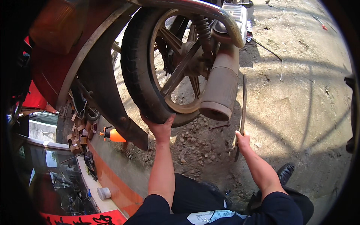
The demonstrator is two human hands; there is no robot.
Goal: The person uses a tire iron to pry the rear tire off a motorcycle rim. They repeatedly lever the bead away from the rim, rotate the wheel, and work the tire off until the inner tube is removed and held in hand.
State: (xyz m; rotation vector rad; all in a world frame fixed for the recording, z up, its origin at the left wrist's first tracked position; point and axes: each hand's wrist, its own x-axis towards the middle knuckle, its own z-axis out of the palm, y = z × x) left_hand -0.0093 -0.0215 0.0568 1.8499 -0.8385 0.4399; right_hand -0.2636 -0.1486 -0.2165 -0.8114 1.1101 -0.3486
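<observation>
Left grip [160, 128] cups tyre [136, 65] from below, upper centre of frame; closure hidden, cannot tell. Right grip [243, 142] closed on thin bar [244, 105], right of centre. Possible faults: wheel [174, 80] turning, pinching left; bar swung wide, striking muffler [225, 84].

Some fingers of the left hand [160, 129] are hidden where it meets the tyre [137, 63], and the muffler [223, 82] covers part of the wheel rim [176, 108]. The right hand [243, 141] hides a stretch of the dark bar [244, 101]. A red-tipped object [324, 27] on the ground [300, 112] is too small to identify.
</observation>
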